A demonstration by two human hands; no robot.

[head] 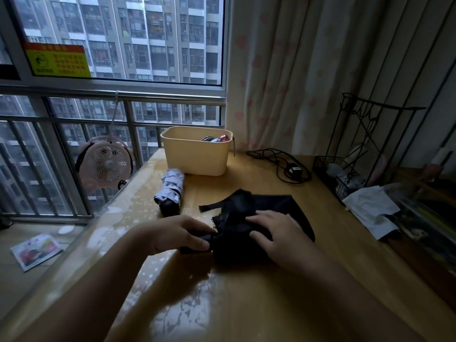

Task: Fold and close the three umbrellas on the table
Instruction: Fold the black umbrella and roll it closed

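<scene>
A black umbrella [269, 206] lies collapsed on the wooden table [246, 304], its fabric loose and spread toward the right. My left hand [177, 234] grips its dark handle end at the left. My right hand [274, 233] rests on top of the bunched black fabric, fingers spread and bent, pressing it down. A white and black patterned umbrella [170, 191] lies folded to the left, beyond my left hand. A third umbrella [216, 138] with a reddish tip shows inside the cream basket [195, 156].
A black cable with adapter [283, 164] lies behind the black umbrella. A black wire rack [365, 149] and white cloth [370, 208] crowd the right side. A small pink fan [106, 164] hangs by the window railing beyond the table's left edge.
</scene>
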